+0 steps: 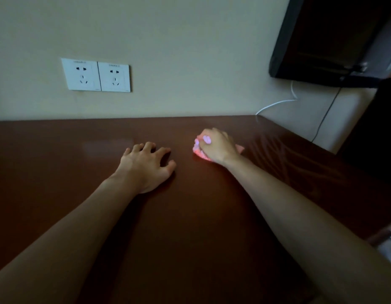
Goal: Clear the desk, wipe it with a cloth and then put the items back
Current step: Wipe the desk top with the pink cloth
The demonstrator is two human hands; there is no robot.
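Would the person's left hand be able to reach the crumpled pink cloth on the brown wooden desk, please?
Probably yes. The left hand rests open on the brown wooden desk, with only bare desktop between it and the crumpled pink cloth. However, the right hand covers and grips most of the cloth.

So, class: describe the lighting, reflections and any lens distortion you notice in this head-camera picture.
Head view: the room is dim, and the brown desk darkens toward the near edge. A pale reflection sits on the desk below the wall sockets. The pink cloth under the right hand looks overbright. The wide angle bows the desk's back edge and stretches both forearms.
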